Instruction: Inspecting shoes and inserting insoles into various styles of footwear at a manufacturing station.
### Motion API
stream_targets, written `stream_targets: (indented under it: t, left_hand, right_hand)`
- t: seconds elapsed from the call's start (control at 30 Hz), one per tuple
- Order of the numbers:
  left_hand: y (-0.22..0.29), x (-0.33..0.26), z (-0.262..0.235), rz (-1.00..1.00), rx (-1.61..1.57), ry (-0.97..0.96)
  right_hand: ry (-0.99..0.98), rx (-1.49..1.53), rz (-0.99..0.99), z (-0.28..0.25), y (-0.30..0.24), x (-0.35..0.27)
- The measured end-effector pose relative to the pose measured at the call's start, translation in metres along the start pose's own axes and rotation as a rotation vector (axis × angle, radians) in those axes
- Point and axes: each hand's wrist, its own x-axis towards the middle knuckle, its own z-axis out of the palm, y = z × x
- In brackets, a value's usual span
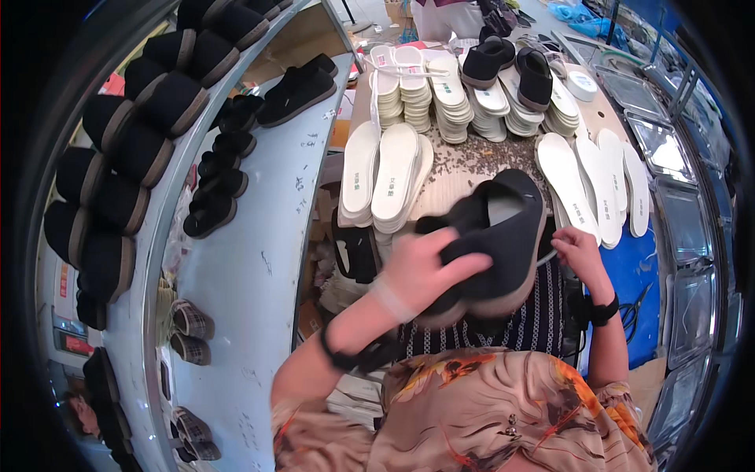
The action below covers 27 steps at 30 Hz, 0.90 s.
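My left hand [421, 267] grips a black cloth shoe [503, 236] with a tan sole, held up over my lap, its opening facing up. My right hand [578, 252] is at the shoe's right side, fingers pinched near its edge on something thin that I cannot make out. White insoles [393, 169] lie in small piles on the worktable [487, 157] just beyond the shoe, and more flat white insoles [602, 185] lie to the right.
Stacks of white insoles [448, 98] and two black shoes [511, 67] stand at the table's back. A curved grey shelf [252, 259] on the left carries rows of black shoes [216, 185] and plaid slippers [191, 322]. Scissors [635, 311] lie on blue cloth at right.
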Motion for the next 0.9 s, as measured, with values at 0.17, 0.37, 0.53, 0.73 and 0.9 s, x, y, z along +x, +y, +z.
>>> stream_targets:
  t: [0.17, 0.37, 0.53, 0.73, 0.9]
  left_hand:
    - [0.032, -0.064, -0.112, -0.102, 0.178, 0.099]
    - [-0.066, 0.004, -0.179, -0.231, 0.788, 0.388]
    - [-0.212, 0.074, -0.295, -0.476, 1.234, 0.464]
    - [-0.380, 0.141, -0.430, -0.488, 1.286, 0.616]
    - [-0.403, 0.176, -0.439, -0.524, 0.976, 0.588]
  right_hand:
    - [-0.255, -0.245, -0.127, 0.023, -0.023, -0.001]
    - [-0.492, -0.491, -0.199, 0.037, -0.036, 0.020]
    - [-0.529, -0.557, -0.065, 0.045, -0.033, 0.034]
    - [-0.430, -0.492, 0.304, 0.052, -0.032, 0.043]
    - [-0.495, -0.591, 0.268, 0.051, -0.021, 0.039]
